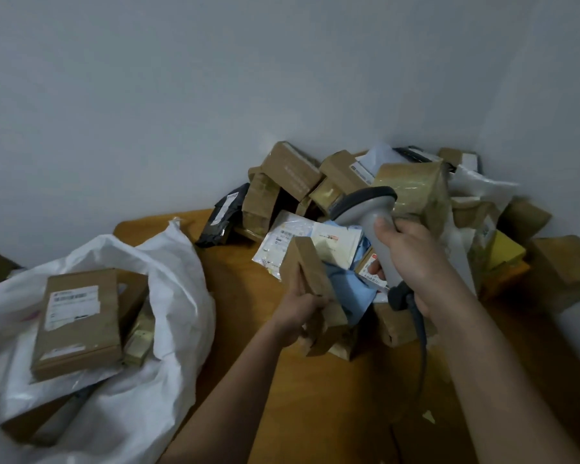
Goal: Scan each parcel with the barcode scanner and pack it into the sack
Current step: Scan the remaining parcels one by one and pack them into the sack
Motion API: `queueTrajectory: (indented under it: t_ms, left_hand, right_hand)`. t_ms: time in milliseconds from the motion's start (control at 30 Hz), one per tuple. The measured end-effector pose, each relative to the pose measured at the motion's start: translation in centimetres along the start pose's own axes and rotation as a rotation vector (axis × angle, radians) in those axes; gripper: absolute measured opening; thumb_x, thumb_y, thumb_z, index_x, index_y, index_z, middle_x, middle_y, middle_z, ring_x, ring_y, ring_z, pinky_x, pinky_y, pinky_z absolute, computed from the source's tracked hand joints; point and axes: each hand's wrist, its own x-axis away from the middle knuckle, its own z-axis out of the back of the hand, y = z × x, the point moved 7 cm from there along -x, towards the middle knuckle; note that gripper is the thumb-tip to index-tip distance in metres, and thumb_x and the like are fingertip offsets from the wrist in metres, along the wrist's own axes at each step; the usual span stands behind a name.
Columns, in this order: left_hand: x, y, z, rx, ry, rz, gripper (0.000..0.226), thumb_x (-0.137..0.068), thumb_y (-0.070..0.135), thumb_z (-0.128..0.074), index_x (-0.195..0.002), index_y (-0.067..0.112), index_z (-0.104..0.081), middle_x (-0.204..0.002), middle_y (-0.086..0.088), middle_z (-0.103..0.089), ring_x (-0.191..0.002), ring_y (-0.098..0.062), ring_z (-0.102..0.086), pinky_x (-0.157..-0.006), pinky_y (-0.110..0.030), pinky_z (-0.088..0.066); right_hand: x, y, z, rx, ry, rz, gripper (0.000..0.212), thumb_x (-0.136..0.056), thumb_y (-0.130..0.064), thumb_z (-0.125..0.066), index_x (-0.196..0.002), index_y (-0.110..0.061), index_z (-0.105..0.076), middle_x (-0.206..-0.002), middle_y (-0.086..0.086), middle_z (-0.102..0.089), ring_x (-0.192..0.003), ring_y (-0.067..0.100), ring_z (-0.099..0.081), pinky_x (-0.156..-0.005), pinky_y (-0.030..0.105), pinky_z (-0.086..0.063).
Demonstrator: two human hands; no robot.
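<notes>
Two bare hands work over the table. The left hand [300,309] curls round the lower edge of a flat brown box [310,272], holding it tilted on edge with its plain cardboard back to the camera; any label on it is out of sight. The right hand [412,259] grips the grey handle of the scanner [365,209], whose dark-rimmed head points away toward the heap, just above and right of the box. A grey cable [419,333] hangs from the handle's dark base.

Behind both hands lies a heap of parcels [315,182] in the corner: many brown taped boxes, a black mailer [223,216], white mailers and a yellow packet [506,249], too jumbled to count exactly. The largest taped box [416,192] sits right behind the scanner.

On the left, a white sack [168,283] gapes open. One flat labelled box [79,323] lies on top inside it, with at least two more parcels showing beside it.

The table [332,396] is orange-brown wood. Plain pale walls [181,95] meet in a corner behind the heap.
</notes>
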Motion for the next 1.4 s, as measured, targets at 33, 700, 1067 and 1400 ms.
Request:
queueTrajectory:
  t_ms: [33, 700, 1067, 1400]
  left_hand:
    - [0.5, 0.3, 0.8, 0.032, -0.009, -0.03, 0.088, -0.092, 0.002, -0.055, -0.149, 0.05, -0.008, -0.137, -0.005, -0.04, -0.107, -0.028, -0.055, -0.057, -0.035, -0.057]
    - [2.1, -5.3, 9.9, 0.446, 0.448, 0.074, 0.059, -0.089, 0.01, -0.065, -0.141, 0.007, -0.038, -0.123, -0.014, -0.06, -0.105, -0.031, -0.064, -0.087, -0.045, -0.057]
    - [3.5, -1.0, 8.8, 0.797, 0.28, -0.09, 0.051, -0.092, 0.002, -0.057, -0.14, 0.014, -0.045, -0.132, -0.013, -0.059, -0.118, -0.031, -0.057, -0.072, -0.036, -0.051]
    - [6.6, 3.9, 13.3, 0.08, 0.383, -0.278, 0.054, -0.069, 0.03, -0.085, -0.118, 0.022, -0.063, -0.123, -0.01, -0.06, -0.108, -0.027, -0.061, -0.094, -0.048, -0.054]
  right_hand:
    - [0.0, -0.1, -0.5, -0.003, -0.015, 0.008, 0.036, -0.098, -0.043, -0.045, -0.094, -0.011, -0.062, -0.062, 0.006, -0.06, -0.045, 0.009, -0.061, -0.055, 0.033, -0.047]
    - [1.9, -1.0, -3.4, -0.008, -0.124, 0.048, 0.026, -0.1, -0.042, -0.043, -0.089, -0.024, -0.058, -0.074, 0.01, -0.065, -0.045, 0.004, -0.06, -0.062, 0.035, -0.049]
    - [4.3, -3.5, -3.7, -0.032, -0.131, 0.187, 0.031, -0.099, -0.045, -0.047, -0.092, -0.02, -0.063, -0.062, -0.004, -0.063, -0.054, 0.007, -0.065, -0.057, 0.029, -0.046]
    - [2.2, -1.6, -2.2, 0.102, 0.111, 0.198, 0.036, -0.08, -0.031, -0.079, -0.103, -0.013, -0.059, -0.087, 0.008, -0.065, -0.065, 0.01, -0.066, -0.063, 0.038, -0.055]
